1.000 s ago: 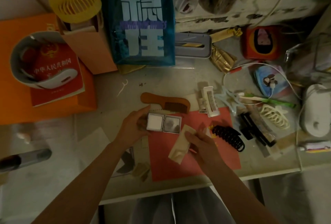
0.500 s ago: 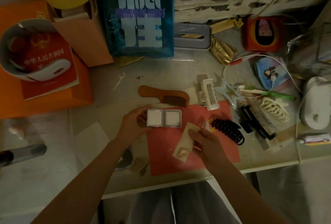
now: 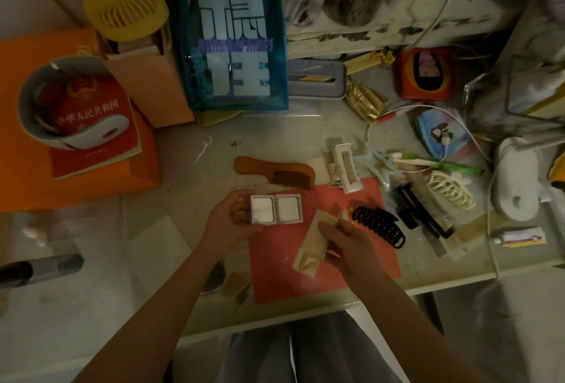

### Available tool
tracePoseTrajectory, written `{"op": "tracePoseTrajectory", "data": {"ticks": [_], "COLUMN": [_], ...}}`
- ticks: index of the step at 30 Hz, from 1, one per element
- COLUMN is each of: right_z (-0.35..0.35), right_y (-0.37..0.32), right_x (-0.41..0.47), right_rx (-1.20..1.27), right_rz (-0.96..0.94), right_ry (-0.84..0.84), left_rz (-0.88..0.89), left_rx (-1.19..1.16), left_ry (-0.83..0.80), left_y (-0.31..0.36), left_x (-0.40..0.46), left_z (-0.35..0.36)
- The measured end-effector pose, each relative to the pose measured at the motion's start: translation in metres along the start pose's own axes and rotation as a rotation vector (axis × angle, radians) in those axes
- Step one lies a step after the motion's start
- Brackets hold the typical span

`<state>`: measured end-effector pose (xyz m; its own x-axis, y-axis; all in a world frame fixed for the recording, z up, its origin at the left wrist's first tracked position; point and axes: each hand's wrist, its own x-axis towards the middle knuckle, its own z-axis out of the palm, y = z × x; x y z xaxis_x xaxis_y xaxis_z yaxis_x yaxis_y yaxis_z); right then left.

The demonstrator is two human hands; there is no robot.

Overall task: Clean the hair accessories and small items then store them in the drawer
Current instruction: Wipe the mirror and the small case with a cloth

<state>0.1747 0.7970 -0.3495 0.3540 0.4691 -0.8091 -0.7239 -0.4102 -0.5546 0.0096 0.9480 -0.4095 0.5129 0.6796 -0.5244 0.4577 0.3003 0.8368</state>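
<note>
My left hand (image 3: 227,223) grips the left edge of an open silver compact mirror (image 3: 276,209), both square mirror faces turned up. My right hand (image 3: 345,246) holds a folded cream cloth (image 3: 312,245) just below and right of the mirror, over a red sheet (image 3: 308,278). A brown wooden comb (image 3: 275,172) lies behind the mirror. To the right lie a white hair clip (image 3: 347,171), a pale star-shaped clip (image 3: 377,164), a black claw clip (image 3: 379,226), a black flat clip (image 3: 423,214) and a cream claw clip (image 3: 451,190).
A blue bag with white characters (image 3: 234,37), a yellow fan (image 3: 125,9) and an orange box (image 3: 73,138) with a red booklet stand at the back. A white cable (image 3: 452,119), a green toothbrush (image 3: 443,165) and a white mouse-like object (image 3: 516,183) crowd the right. The desk edge (image 3: 428,289) runs in front.
The mirror's right face has turned more flat and bright toward me. My right hand with the cloth has shifted slightly; the view has tilted a little.
</note>
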Motion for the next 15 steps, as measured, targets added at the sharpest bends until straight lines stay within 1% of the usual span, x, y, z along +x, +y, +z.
{"op": "tracePoseTrajectory", "data": {"ticks": [6,9,15], "right_z": [0.002,0.000,0.004], "right_y": [-0.013,-0.021,-0.042], "right_x": [-0.012,-0.021,-0.040], "right_rx": [0.036,0.041,0.059], "right_rz": [-0.024,-0.054,-0.130], "right_ry": [0.024,0.013,0.025], "left_rz": [0.023,0.054,0.184], "left_rx": [0.027,-0.020,-0.112], "left_ry": [-0.008,0.000,-0.005], "left_y": [0.018,0.031,0.076], "left_x": [-0.019,-0.031,-0.055], "left_z": [-0.007,-0.014,-0.024]}}
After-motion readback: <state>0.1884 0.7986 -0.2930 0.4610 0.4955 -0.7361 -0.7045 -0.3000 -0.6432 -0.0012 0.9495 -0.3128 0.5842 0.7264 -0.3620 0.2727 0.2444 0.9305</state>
